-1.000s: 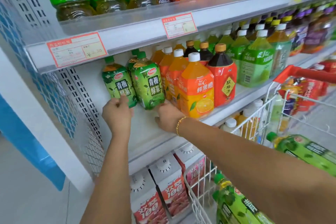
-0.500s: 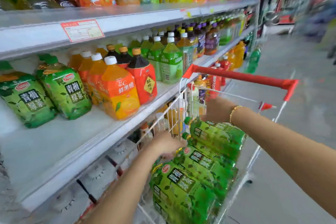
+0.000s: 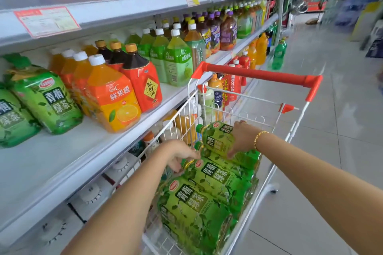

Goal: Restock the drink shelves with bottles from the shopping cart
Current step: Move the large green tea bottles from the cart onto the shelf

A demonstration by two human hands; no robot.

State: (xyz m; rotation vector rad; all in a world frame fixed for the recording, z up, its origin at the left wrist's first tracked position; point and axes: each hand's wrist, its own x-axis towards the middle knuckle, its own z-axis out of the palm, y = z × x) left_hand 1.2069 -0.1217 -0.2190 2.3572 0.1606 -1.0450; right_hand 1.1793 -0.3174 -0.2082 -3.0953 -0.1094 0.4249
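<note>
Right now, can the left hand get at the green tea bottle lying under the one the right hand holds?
Probably yes: the left hand touches that green-labelled plastic tea bottle at its neck, and the open-topped white wire cart blocks nothing.

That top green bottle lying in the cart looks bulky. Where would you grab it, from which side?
Top green bottle lies on its side, cap toward the shelves. From above, wrap fingers across the broad middle, as the right hand does. The narrow neck also works, as the left hand shows on the next bottle.
</note>
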